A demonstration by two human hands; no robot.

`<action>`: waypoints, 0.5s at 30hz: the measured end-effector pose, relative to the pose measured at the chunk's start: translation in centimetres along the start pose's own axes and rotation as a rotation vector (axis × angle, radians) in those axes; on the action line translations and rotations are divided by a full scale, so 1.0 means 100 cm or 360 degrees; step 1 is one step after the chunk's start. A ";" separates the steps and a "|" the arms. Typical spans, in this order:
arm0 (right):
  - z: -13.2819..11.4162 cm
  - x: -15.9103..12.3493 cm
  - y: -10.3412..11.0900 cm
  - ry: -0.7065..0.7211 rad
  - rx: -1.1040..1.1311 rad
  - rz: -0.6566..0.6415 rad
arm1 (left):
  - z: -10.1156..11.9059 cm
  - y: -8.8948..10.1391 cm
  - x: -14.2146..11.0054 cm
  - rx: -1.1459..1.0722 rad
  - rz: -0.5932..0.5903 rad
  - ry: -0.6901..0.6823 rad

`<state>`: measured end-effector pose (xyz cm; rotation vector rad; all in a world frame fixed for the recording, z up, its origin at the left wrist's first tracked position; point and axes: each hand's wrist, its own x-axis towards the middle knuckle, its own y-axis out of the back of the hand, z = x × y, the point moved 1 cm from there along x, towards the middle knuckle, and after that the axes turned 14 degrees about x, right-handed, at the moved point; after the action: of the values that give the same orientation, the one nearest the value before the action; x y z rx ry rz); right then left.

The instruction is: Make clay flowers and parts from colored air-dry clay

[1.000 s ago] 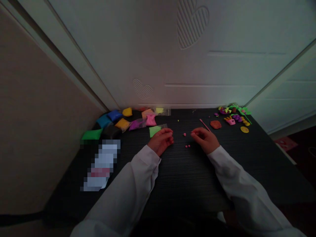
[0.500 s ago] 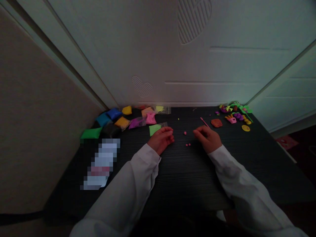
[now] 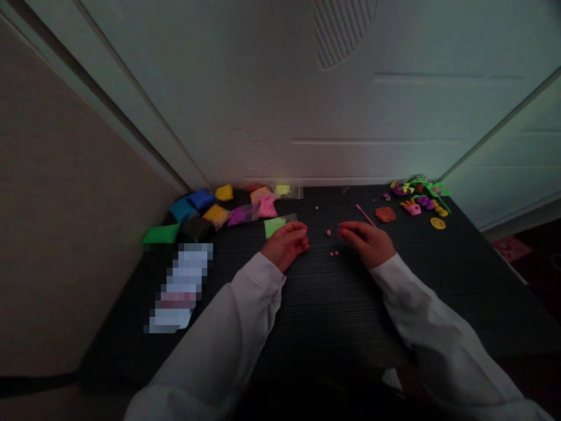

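My left hand [image 3: 287, 245] is closed, its thumb and fingertips pressed together; whatever is between them is too small to make out. Just behind it lies a light green clay packet [image 3: 274, 228], partly covered by the hand. Across from it, my right hand [image 3: 370, 242] pinches thumb against fingers, and I cannot see what they hold, if anything. Between the hands a pink clay lump [image 3: 328, 233] rests on the dark table [image 3: 324, 316]. Nearer to me sit two small pink balls [image 3: 333, 254], side by side. A thin pink stick tool [image 3: 366, 215] lies behind the right hand.
Several coloured clay packets [image 3: 201, 200] line the table's back left. A blurred-out pale flat object [image 3: 182, 286] lies at left. At right are a flat orange-red clay piece [image 3: 385, 214], a yellow disc [image 3: 437, 223] and several small clay figures [image 3: 412, 207]. A white panel [image 3: 272, 93] stands behind.
My right hand has moved a little to the left, nearer the pink lump, and its fingers reach out further. My left hand is almost unmoved. The view has tilted slightly.
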<state>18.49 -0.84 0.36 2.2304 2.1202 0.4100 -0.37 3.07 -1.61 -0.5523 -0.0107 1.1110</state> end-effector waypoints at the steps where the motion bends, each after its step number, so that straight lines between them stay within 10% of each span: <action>1: -0.001 0.000 0.000 -0.0012 0.0036 -0.0001 | 0.000 0.000 0.000 0.0000 0.0001 0.0002; 15: -0.007 0.001 0.000 -0.0202 0.0585 0.0062 | -0.001 0.001 0.001 -0.0005 -0.0008 -0.0012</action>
<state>18.37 -0.91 1.10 2.4044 2.2370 -0.1318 -0.40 3.14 -1.75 -0.5504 -0.0204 1.1083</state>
